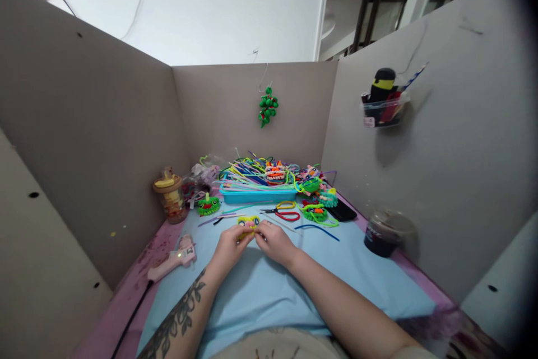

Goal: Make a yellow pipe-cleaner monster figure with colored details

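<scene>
- Over the blue mat (260, 292) on the table (138, 261), the left hand (229, 247) and right hand (275, 242) meet, both pinched shut on a small yellow pipe-cleaner piece (247, 222)
- Just beyond it lie red-handled scissors (286, 212)
- Farther back, a blue tray (252, 196) heaped with pipe cleaners (252, 177)

Yellow pipe-cleaner figure (247, 223) is looking fuzzy, tray (252, 196) is showing smooth plastic. Blue sheet (294, 286) is looking matt & the glue gun (174, 259) is showing glossy plastic.

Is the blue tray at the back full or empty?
Full: the blue tray is heaped with colourful pipe cleaners that spill past its rim.
</scene>
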The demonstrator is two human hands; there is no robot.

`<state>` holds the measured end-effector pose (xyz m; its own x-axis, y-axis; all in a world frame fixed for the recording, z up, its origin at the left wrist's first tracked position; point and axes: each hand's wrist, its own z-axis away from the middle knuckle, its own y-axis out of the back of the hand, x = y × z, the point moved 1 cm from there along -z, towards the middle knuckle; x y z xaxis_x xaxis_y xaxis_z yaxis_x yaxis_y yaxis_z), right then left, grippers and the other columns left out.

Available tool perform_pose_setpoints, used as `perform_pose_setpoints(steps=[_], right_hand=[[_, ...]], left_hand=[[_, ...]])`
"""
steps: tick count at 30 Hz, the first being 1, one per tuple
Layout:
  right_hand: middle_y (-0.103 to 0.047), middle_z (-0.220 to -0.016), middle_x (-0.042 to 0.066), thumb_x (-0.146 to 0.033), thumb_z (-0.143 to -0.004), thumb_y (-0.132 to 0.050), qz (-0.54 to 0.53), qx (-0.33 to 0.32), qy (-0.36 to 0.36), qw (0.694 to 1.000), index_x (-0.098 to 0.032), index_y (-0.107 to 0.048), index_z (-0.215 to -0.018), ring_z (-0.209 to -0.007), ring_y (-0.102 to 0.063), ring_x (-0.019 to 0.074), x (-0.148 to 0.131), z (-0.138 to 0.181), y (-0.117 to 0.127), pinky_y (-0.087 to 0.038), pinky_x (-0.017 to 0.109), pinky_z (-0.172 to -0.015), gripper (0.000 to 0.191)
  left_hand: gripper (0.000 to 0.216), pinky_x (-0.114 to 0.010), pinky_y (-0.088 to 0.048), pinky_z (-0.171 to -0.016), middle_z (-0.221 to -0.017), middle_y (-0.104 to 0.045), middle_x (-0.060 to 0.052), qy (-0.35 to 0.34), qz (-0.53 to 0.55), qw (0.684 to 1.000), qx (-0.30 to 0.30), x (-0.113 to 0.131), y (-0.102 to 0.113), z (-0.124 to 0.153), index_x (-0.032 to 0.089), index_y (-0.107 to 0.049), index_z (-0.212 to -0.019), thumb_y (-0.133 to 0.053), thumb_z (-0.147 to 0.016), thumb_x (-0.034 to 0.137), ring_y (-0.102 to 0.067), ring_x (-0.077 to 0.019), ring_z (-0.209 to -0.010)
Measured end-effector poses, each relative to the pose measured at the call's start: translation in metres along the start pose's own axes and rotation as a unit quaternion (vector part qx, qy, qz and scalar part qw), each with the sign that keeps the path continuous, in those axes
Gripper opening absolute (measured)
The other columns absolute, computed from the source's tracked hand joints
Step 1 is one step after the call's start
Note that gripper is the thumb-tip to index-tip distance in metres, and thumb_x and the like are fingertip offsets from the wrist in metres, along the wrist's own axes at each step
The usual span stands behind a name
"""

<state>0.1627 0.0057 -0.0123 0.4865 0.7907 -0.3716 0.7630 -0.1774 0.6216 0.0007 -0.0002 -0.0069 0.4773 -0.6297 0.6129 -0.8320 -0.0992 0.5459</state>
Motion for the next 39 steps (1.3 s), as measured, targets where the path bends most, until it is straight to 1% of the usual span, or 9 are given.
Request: perform_pose_setpoints(steps=[9,12,15,19,23,26,28,33,39], right_hand=[[-0.055,-0.07,0.003,-0.011,-0.08,-0.046,0.017,0.028,0.014,0.999,-0.018,-0.057,-0.077,-0.07,-0.053,0.0156,0.002,0.0,-0.003,-0.043,0.026,-0.066,0.013],[-0.056,-0.07,0.004,-0.01,-0.079,-0.046,0.023,0.04,0.022,0.999,-0.018,-0.056,-0.076,-0.07,-0.052,0.016,0.002,0.0,0.0,-0.043,0.026,-0.066,0.014],[-0.056,-0.07,0.004,-0.01,-0.079,-0.046,0.025,0.051,0.03,0.998,-0.018,-0.056,-0.076,-0.07,-0.052,0.0162,0.004,-0.001,0.002,-0.043,0.027,-0.067,0.014],[-0.058,-0.074,0.005,-0.01,-0.08,-0.046,0.02,0.058,0.036,0.997,-0.018,-0.057,-0.079,-0.074,-0.053,0.0167,0.006,-0.001,0.003,-0.044,0.029,-0.07,0.014],[-0.058,-0.074,0.004,-0.011,-0.08,-0.047,-0.005,0.052,0.021,0.998,-0.019,-0.059,-0.079,-0.074,-0.054,0.0165,0.007,0.0,0.002,-0.045,0.03,-0.07,0.014],[-0.059,-0.08,0.004,-0.013,-0.08,-0.049,-0.068,0.052,-0.043,0.995,-0.019,-0.06,-0.088,-0.071,-0.054,0.0141,0.009,-0.002,0.001,-0.046,0.026,-0.062,0.015],[-0.059,-0.086,0.005,-0.016,-0.078,-0.052,-0.112,0.048,-0.094,0.988,-0.018,-0.06,-0.093,-0.07,-0.055,0.0129,0.01,-0.003,0.002,-0.046,0.022,-0.055,0.017],[-0.059,-0.087,0.004,-0.017,-0.075,-0.054,-0.165,0.02,-0.136,0.977,-0.019,-0.063,-0.092,-0.073,-0.056,0.0125,0.008,-0.006,0.003,-0.045,0.019,-0.053,0.019],[-0.063,-0.08,0.004,-0.02,-0.076,-0.053,-0.218,0.025,-0.191,0.957,-0.017,-0.064,-0.087,-0.073,-0.057,0.0143,0.003,-0.007,0.003,-0.045,0.022,-0.056,0.016]], left_hand=[[0.019,-0.029,-0.048,-0.079,-0.092,-0.07,-0.007,0.103,0.098,0.99,-0.011,0.007,-0.003,0.0,0.017,-0.065,-0.091,-0.057,-0.077,0.027,-0.064,-0.0196,-0.088],[0.017,-0.028,-0.049,-0.072,-0.085,-0.07,-0.007,0.149,0.129,0.98,-0.002,0.009,-0.001,-0.002,0.016,-0.065,-0.083,-0.061,-0.072,0.029,-0.064,-0.0193,-0.079],[0.019,-0.025,-0.048,-0.059,-0.071,-0.068,-0.005,0.192,0.154,0.969,-0.006,0.01,0.002,-0.003,0.014,-0.064,-0.077,-0.063,-0.07,0.032,-0.062,-0.016,-0.063],[0.022,-0.022,-0.043,-0.051,-0.057,-0.062,-0.001,0.22,0.185,0.958,-0.017,0.011,0.004,-0.005,0.013,-0.063,-0.075,-0.063,-0.069,0.034,-0.056,-0.0125,-0.052],[0.021,-0.024,-0.047,-0.058,-0.07,-0.067,-0.005,0.194,0.184,0.963,-0.017,0.007,0.002,-0.005,0.013,-0.064,-0.079,-0.064,-0.069,0.032,-0.061,-0.0155,-0.062],[0.02,-0.029,-0.05,-0.074,-0.09,-0.069,-0.008,0.141,0.157,0.977,-0.003,-0.001,-0.001,-0.003,0.015,-0.065,-0.085,-0.063,-0.071,0.029,-0.064,-0.0197,-0.083],[0.022,-0.031,-0.049,-0.079,-0.097,-0.068,-0.008,0.112,0.14,0.984,0.003,-0.007,-0.003,-0.001,0.017,-0.063,-0.092,-0.061,-0.073,0.027,-0.063,-0.0203,-0.089],[0.021,-0.03,-0.051,-0.075,-0.094,-0.068,-0.006,0.077,0.084,0.993,0.037,-0.013,-0.004,0.002,0.019,-0.06,-0.095,-0.06,-0.075,0.026,-0.064,-0.0189,-0.086],[0.014,-0.027,-0.05,-0.074,-0.089,-0.068,-0.004,0.02,0.01,0.999,0.027,-0.002,0.002,0.001,0.02,-0.061,-0.091,-0.056,-0.078,0.023,-0.063,-0.017,-0.084]])
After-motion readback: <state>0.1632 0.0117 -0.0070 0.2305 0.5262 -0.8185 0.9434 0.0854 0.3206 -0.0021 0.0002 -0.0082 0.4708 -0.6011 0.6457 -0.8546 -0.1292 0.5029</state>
